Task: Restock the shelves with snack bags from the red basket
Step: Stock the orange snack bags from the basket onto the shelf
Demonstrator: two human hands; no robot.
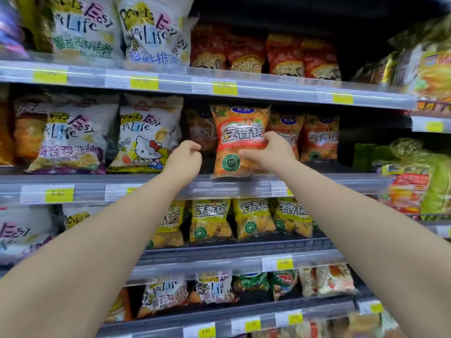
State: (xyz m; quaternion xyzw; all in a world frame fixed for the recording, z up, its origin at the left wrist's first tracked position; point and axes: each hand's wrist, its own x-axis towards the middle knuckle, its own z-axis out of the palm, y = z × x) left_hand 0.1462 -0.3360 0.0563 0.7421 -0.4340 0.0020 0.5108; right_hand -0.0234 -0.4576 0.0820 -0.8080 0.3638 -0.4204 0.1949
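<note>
Both arms reach up to the second shelf (244,185) from the top. Right hand (267,152) grips an orange snack bag (240,140) by its right edge, thumb across the front near the red label band, fingers wrapped behind; bag is upright, bottom edge touching or just over the shelf's front lip, can't tell which. Left hand (184,158) is just beside the bag's left edge, fingers curled in loosely, holding nothing, not touching the bag as far as visible. Behind and to the right of the held bag stand more orange bags of the same kind (318,137), in a row at the back of the shelf; one darker one sits behind on the left (199,129). Left of that, white chip bags with a cartoon cat (146,140) and another white one (70,140), both leaning a bit. Shelf above has white bags (148,32) on the left and red bags (263,54) in the middle. Shelf below holds yellow bags (251,218) with the same lettering as the orange ones. Yellow price tags (58,193) run along the clear shelf rails. Green wrapped packs (415,176) on the neighbouring shelf unit at right. Red basket not in view. Edges of the frame are blurred.
</note>
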